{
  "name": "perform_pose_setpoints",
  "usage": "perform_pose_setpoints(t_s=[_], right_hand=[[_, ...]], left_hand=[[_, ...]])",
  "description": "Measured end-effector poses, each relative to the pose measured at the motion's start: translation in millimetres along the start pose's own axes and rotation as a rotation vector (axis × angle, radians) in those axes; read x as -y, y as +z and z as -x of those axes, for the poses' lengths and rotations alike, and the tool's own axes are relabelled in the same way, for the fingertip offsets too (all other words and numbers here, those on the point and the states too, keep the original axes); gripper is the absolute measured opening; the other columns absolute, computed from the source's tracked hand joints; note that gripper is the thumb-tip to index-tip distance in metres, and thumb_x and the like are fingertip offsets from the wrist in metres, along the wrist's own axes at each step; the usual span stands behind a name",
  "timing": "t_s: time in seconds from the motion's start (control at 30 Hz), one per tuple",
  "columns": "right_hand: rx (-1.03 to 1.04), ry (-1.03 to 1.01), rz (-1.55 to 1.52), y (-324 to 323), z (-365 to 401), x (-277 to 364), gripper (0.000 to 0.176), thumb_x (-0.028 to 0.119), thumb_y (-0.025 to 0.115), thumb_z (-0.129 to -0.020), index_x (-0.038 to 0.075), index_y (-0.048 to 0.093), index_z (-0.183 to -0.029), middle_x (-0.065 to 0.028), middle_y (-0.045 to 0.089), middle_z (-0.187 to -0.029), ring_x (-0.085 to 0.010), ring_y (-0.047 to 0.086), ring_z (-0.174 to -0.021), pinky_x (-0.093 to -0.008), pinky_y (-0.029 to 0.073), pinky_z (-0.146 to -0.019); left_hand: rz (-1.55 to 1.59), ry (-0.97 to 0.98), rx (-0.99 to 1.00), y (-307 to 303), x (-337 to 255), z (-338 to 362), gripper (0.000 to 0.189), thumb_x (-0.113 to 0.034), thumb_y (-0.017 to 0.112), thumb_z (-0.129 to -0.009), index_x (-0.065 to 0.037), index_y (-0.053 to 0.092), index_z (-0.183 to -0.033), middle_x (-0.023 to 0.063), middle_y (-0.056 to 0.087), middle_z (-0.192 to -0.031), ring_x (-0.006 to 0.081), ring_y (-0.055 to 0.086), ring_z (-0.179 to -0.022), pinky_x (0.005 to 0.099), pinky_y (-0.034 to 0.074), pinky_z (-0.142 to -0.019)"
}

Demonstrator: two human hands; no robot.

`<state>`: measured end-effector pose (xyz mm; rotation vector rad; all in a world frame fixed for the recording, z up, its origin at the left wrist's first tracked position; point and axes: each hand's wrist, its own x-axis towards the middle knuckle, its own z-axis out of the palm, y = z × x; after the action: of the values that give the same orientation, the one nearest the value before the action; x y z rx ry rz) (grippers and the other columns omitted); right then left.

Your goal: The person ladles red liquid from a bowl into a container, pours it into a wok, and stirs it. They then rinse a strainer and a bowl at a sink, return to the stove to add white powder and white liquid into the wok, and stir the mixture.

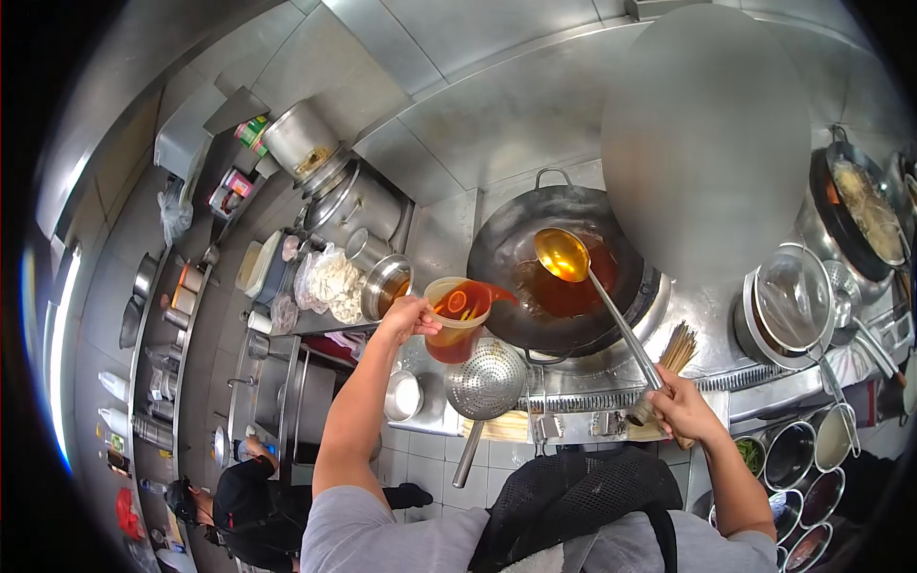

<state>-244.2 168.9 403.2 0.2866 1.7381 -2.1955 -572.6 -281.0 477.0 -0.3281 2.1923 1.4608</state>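
My left hand is closed on the rim of a plastic tub of red-orange liquid, tilted at the wok's left edge. A red tongue of liquid reaches from the tub toward the wok. In my right hand is the handle of a long metal ladle. Its bowl, filled with golden liquid, hangs over the dark wok. Reddish-brown liquid lies in the bottom of the wok. Close beside my right hand is a bamboo brush.
A perforated skimmer lies in front of the wok. Mesh strainers rest on a pot at right, with several round containers below. Metal pots stand at left. Another person in black is at lower left. A blurred oval covers the upper right.
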Motion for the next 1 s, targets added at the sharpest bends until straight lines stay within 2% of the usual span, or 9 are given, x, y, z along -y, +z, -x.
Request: perform_pose_setpoints(t_s=[0.07,0.37,0.47,0.57,0.63,0.77,0.87,0.97,1.0], right_hand=[[-0.017,-0.008,0.053,-4.6,0.4,-9.8,0.066,0.008,0.055,-0.096,-0.002,0.023,-0.152,0.0014,0.045,-0.059,-0.0081,0.043,-0.042,-0.0264,0.04,-0.039],[-0.072,-0.063,0.098,-5.8,5.9,-13.2,0.065,0.009,0.056,-0.096,-0.003,0.025,-0.152,0.0017,0.047,-0.06,-0.0075,0.045,-0.042,-0.025,0.039,-0.039],[-0.081,-0.095,0.093,-6.4,3.2,-17.7,0.064,0.009,0.056,-0.095,-0.004,0.026,-0.151,0.0017,0.048,-0.062,-0.0071,0.046,-0.043,-0.0246,0.039,-0.04],[-0.095,-0.098,0.102,-6.6,4.8,-14.5,0.064,0.007,0.056,-0.094,-0.004,0.028,-0.15,0.0015,0.05,-0.064,-0.007,0.047,-0.044,-0.0244,0.04,-0.041],[-0.096,-0.107,0.111,-8.6,5.3,-16.2,0.064,0.007,0.056,-0.094,-0.003,0.028,-0.15,0.0014,0.05,-0.065,-0.007,0.047,-0.044,-0.0245,0.04,-0.041],[-0.108,-0.095,0.152,-12.0,8.9,-16.8,0.063,0.006,0.056,-0.093,-0.001,0.03,-0.151,0.0007,0.052,-0.066,-0.0075,0.047,-0.045,-0.0246,0.04,-0.042],[-0.123,-0.087,0.129,-13.7,7.2,-20.3,0.064,0.009,0.058,-0.093,-0.004,0.031,-0.149,-0.0016,0.056,-0.072,-0.0078,0.049,-0.048,-0.0247,0.04,-0.045],[-0.12,-0.078,0.099,-12.8,5.9,-18.0,0.064,0.008,0.058,-0.093,-0.006,0.03,-0.149,-0.0018,0.056,-0.073,-0.0077,0.049,-0.048,-0.0249,0.04,-0.044],[-0.121,-0.08,0.097,-12.9,5.3,-18.0,0.064,0.008,0.058,-0.093,-0.006,0.03,-0.149,-0.0018,0.056,-0.073,-0.0077,0.049,-0.048,-0.0249,0.04,-0.044]], left_hand=[[-0.034,-0.003,-0.005,1.3,-6.6,-3.6,0.019,-0.015,0.049,-0.096,0.004,0.051,-0.094,0.0078,0.054,-0.066,0.029,0.072,-0.066,0.0344,0.064,-0.058],[-0.198,-0.054,0.009,18.2,-31.9,-11.3,0.02,-0.018,0.053,-0.094,0.001,0.053,-0.097,0.0076,0.056,-0.069,0.0263,0.071,-0.067,0.0338,0.062,-0.059],[-0.246,-0.074,0.02,27.8,-39.9,-16.2,0.022,-0.018,0.054,-0.092,0.003,0.055,-0.098,0.0091,0.058,-0.07,0.0262,0.07,-0.065,0.0334,0.062,-0.058],[-0.334,-0.108,0.065,33.6,-42.2,-25.7,0.03,-0.02,0.055,-0.096,0.01,0.054,-0.102,0.0127,0.06,-0.072,0.0284,0.071,-0.065,0.0336,0.062,-0.055],[-0.429,-0.115,0.038,38.4,-42.3,-29.5,0.026,-0.017,0.057,-0.092,0.008,0.058,-0.096,0.0131,0.062,-0.071,0.0263,0.07,-0.06,0.0347,0.061,-0.054],[-0.482,-0.113,0.016,39.0,-42.6,-41.5,0.025,-0.016,0.058,-0.091,0.009,0.059,-0.092,0.0143,0.063,-0.069,0.0258,0.07,-0.06,0.036,0.061,-0.052],[-0.669,-0.111,-0.051,47.1,-51.7,-44.2,0.023,-0.015,0.059,-0.089,0.007,0.062,-0.089,0.0156,0.064,-0.066,0.0259,0.07,-0.059,0.0376,0.061,-0.052],[-0.841,0.007,-0.085,60.6,-59.0,-54.0,0.022,-0.013,0.059,-0.087,0.008,0.065,-0.088,0.0178,0.066,-0.067,0.0262,0.07,-0.059,0.0379,0.06,-0.051],[-0.97,0.033,-0.115,70.3,-64.5,-51.5,0.023,-0.012,0.059,-0.085,0.009,0.066,-0.088,0.0197,0.068,-0.07,0.0278,0.07,-0.059,0.0384,0.06,-0.055]])
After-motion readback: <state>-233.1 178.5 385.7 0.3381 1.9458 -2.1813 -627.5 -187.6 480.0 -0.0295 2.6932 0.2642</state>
